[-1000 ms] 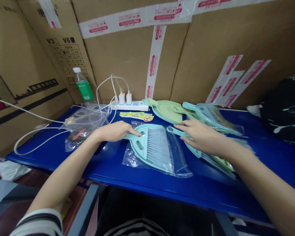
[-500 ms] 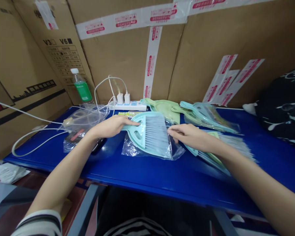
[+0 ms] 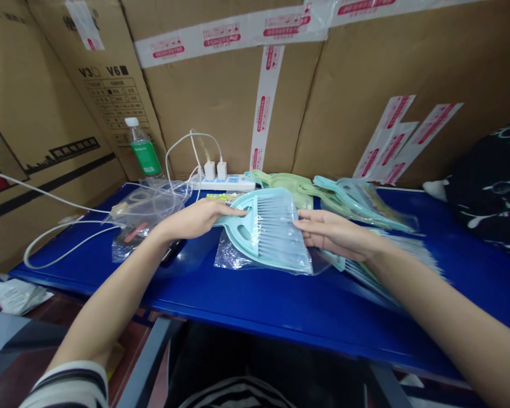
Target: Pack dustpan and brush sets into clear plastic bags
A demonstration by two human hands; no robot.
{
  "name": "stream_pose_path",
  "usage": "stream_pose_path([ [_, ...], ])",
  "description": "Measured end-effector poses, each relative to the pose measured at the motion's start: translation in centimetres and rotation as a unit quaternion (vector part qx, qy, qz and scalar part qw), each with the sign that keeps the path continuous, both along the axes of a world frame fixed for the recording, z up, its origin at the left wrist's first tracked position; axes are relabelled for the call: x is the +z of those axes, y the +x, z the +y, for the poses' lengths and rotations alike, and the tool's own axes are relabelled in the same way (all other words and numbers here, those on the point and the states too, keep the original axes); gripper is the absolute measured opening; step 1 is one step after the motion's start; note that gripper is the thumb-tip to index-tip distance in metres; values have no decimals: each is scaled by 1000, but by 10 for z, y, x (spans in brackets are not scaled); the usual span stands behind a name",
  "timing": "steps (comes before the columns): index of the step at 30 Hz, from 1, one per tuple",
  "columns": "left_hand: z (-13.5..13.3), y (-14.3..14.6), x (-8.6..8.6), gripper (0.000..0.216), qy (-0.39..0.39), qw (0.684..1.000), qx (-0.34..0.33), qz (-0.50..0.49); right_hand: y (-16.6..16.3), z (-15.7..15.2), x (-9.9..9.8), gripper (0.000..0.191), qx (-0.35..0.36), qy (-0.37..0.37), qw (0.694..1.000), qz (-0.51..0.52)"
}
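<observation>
**Brush lifted off the table, both hands on it**

Since a second ago the brush [image 3: 267,232] has come up from lying flat, and my right hand [image 3: 331,235] has left the pile beside it to take the brush's bristle end.

Nearest me, the bare edge of the blue table [image 3: 280,306] runs below both wrists. My left hand [image 3: 195,220] is closed around the brush's handle, thumb on top and fingers curled under. My right hand is only partly closed, with the fingers nearly straight and the thumb above them, pinching the brush's right edge. The pale teal brush spans the gap between the two hands, tilted with its far edge raised. A clear bag [image 3: 233,258] lies crumpled under it, just below and right of my left hand. I cannot tell how far the brush sits inside it.

Left of my left hand are more clear bags [image 3: 147,209] and a white cable [image 3: 55,238]. Beyond my right hand lies a pile of green and teal dustpans [image 3: 357,198], with loose bristles showing beside that forearm. Past my left hand are a power strip [image 3: 225,182] and a bottle [image 3: 143,150], and cardboard boxes [image 3: 221,107] stand behind everything.
</observation>
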State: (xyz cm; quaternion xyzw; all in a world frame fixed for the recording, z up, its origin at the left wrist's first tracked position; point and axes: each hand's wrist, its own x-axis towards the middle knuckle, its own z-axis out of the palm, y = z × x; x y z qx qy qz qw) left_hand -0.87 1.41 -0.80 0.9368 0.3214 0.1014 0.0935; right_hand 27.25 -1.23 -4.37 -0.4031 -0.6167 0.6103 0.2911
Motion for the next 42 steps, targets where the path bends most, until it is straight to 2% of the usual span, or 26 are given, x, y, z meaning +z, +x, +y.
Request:
stream_pose_path([
  [3,-2,3,-3,55,25,1000,14,-3,-5,-1,-2,31,-20,-15,999,30],
  [6,-9,8,-4,37,115,991,35,-53,-7,1,-2,32,-95,-25,994,48],
  [7,-13,11,-5,37,138,988,17,-67,-6,3,-1,31,-118,-33,991,54],
  [9,-19,16,-7,44,162,983,-60,-70,-4,5,1,28,-148,-47,986,63],
  [10,-21,18,-8,43,173,978,-99,-61,-3,6,1,27,-155,-51,985,65],
  [12,-23,22,-12,35,207,970,-121,-44,-1,8,1,27,-153,-46,985,62],
  [16,-23,20,-10,44,233,969,-81,-10,2,9,-2,28,-120,6,992,44],
  [20,-26,2,12,45,289,957,25,-1,9,12,-3,31,-132,59,989,36],
  [22,-31,-10,27,44,332,934,134,-2,12,12,-1,32,-129,74,988,26],
  [25,-40,-26,46,42,372,864,339,16,10,11,0,32,-114,76,990,17],
  [28,-43,-36,55,37,317,811,487,68,3,8,-2,33,-101,49,993,26],
  [30,-40,-40,57,31,215,788,561,130,-2,7,-5,34,-93,35,995,30],
  [32,-36,-43,57,27,120,766,602,190,-4,7,-8,35,-91,29,995,31],
  [34,-33,-45,57,23,70,757,608,229,-4,8,-10,34,-88,30,995,24],
  [38,-30,-46,54,12,13,798,544,259,-3,9,-12,35,-81,33,996,9],
  [42,-29,-41,47,22,51,848,475,229,-3,9,-12,37,-67,33,997,5],
])
